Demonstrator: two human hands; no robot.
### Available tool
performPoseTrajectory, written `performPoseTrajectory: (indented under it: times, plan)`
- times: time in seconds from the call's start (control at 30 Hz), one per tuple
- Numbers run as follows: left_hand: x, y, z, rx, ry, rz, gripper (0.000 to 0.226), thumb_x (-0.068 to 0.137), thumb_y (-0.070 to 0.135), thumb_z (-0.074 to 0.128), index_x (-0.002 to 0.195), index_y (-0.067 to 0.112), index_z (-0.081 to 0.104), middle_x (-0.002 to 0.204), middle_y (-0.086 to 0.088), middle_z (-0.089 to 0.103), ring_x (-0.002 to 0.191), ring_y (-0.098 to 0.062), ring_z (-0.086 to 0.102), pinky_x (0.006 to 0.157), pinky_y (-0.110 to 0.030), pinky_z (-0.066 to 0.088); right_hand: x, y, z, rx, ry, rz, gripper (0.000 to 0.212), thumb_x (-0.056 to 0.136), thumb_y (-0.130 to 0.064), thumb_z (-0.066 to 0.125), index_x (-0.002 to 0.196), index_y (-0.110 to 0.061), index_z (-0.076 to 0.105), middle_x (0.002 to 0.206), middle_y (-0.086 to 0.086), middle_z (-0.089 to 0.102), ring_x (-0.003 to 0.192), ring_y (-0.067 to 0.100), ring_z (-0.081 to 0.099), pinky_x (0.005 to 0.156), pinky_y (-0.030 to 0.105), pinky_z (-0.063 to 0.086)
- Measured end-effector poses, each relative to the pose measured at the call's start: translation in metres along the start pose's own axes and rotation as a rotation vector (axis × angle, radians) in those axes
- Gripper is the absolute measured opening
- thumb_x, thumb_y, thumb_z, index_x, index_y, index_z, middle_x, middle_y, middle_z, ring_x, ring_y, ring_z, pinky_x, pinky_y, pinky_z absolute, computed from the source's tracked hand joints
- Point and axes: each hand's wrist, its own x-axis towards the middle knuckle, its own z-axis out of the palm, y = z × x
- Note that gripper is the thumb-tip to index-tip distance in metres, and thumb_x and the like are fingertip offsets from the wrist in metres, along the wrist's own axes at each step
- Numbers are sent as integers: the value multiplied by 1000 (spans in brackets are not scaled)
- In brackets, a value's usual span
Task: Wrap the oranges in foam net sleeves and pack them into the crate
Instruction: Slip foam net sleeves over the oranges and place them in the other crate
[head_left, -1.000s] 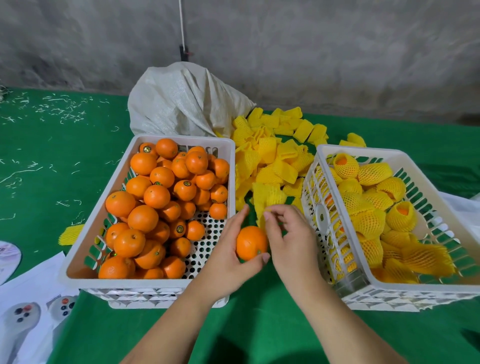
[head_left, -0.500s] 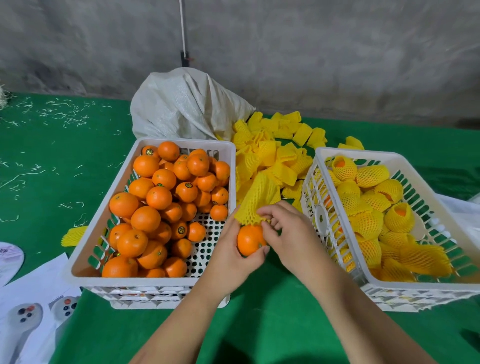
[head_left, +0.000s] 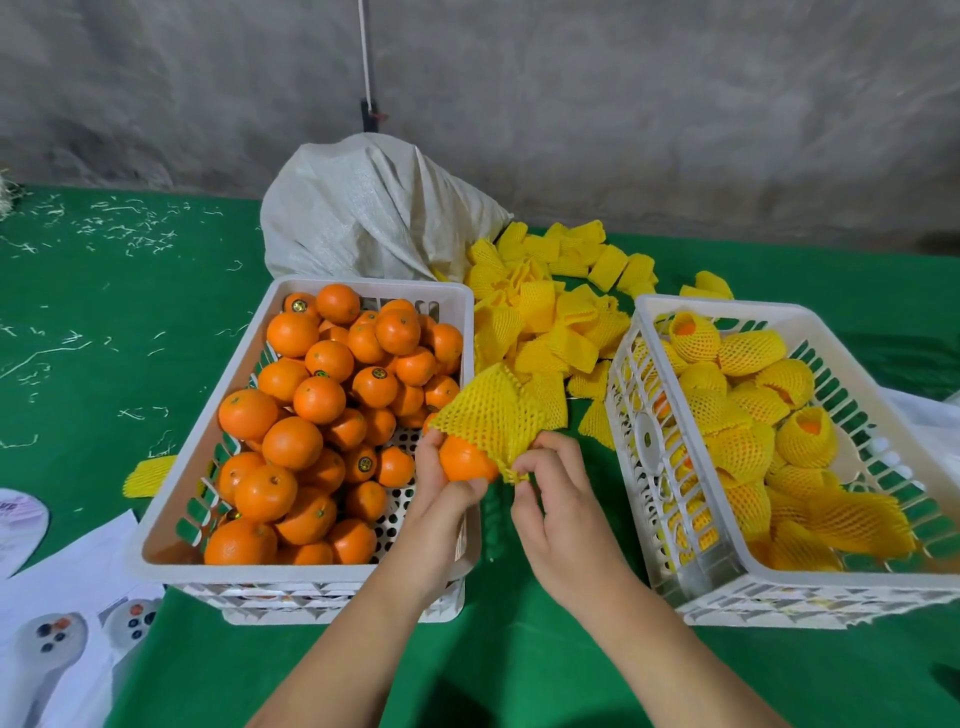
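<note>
One orange (head_left: 464, 460), bare a second ago, now sits half inside a foam net sleeve (head_left: 493, 415) between the crates; the left hand (head_left: 441, 493) cups the fruit, the right hand (head_left: 550, 483) pinches the sleeve's rim. Packing into the right crate (head_left: 727, 592) likely follows.

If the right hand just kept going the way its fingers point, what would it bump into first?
The right hand points up and leftward at the foam net sleeve it already pinches, then the orange held by the left hand. Past those, probably the crate of bare oranges, though depth is unclear.
</note>
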Motion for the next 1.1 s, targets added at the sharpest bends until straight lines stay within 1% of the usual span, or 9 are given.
performPoseTrajectory:
  times: [0.1, 0.23, 0.3, 0.4, 0.5, 0.67, 0.8, 0.97, 1.1]
  plan:
    - [-2, 0, 0, 81, -6, 24, 60, 93, 27, 65, 143, 49, 38, 135, 12, 66, 126, -9, 63, 100, -26, 54, 5, 2, 3, 4, 42, 7, 16, 96, -8, 48, 109, -7, 57, 129, -4, 45, 112, 16, 53, 90, 30, 47]
    - [0, 8, 13, 136, 238, 141, 59, 96, 14, 70, 135, 33, 31, 131, -11, 56, 103, -19, 65, 90, -46, 59, 2, -1, 5, 2, 135, -80, 16, 97, -11, 45, 109, -15, 56, 115, -5, 55, 100, 12, 57, 79, 35, 52]
    - [0, 10, 16, 144, 223, 139, 62, 99, 1, 67, 144, 29, 36, 128, -6, 60, 98, -18, 68, 83, -35, 59, 0, 2, 5, 0, 174, -81, 16, 96, -10, 46, 107, -13, 57, 110, -3, 57, 94, 13, 57, 74, 36, 52]
    - [-1, 14, 20, 141, 275, 132, 36, 104, -1, 56, 136, 14, 54, 120, -13, 65, 91, -16, 69, 71, -23, 56, 2, 7, 1, -80, 181, -99, 18, 94, -9, 48, 104, -6, 62, 101, 1, 58, 88, 15, 55, 68, 36, 50]
    - [1, 15, 20, -34, 303, 96, 26, 108, 1, 45, 129, 13, 54, 90, 0, 74, 71, -8, 68, 59, -20, 56, 4, 0, 8, -188, 112, -151, 21, 91, -11, 50, 106, -7, 64, 99, 1, 59, 88, 19, 55, 69, 36, 50]
    - [3, 10, 9, -123, 175, 14, 30, 110, 13, 46, 137, 24, 53, 110, -6, 74, 100, -22, 74, 79, -27, 60, -1, -18, 36, -88, 80, -34, 20, 92, -17, 50, 111, -23, 49, 112, -6, 46, 101, 17, 48, 82, 36, 46]
    - [4, 7, 7, -43, 19, 43, 54, 96, 10, 67, 146, 22, 51, 122, -6, 72, 112, -20, 70, 91, -25, 56, 8, -6, 23, -2, 121, 51, 40, 86, -19, 72, 109, -25, 39, 115, -8, 35, 107, 20, 43, 87, 31, 44]
    - [4, 11, 12, -84, 142, 95, 42, 88, 17, 76, 120, 9, 52, 95, 2, 73, 87, -12, 69, 73, -23, 57, 8, -2, 6, 203, 42, 85, 20, 95, -31, 64, 109, -35, 51, 92, -25, 45, 86, 9, 51, 73, 16, 42]
    - [3, 9, 15, -28, 141, 139, 54, 82, 13, 82, 120, 7, 43, 93, 10, 71, 86, -10, 68, 74, -24, 58, 7, -6, 7, 338, 294, 193, 9, 91, -23, 57, 99, -24, 59, 87, -14, 51, 81, 14, 54, 70, 21, 43]
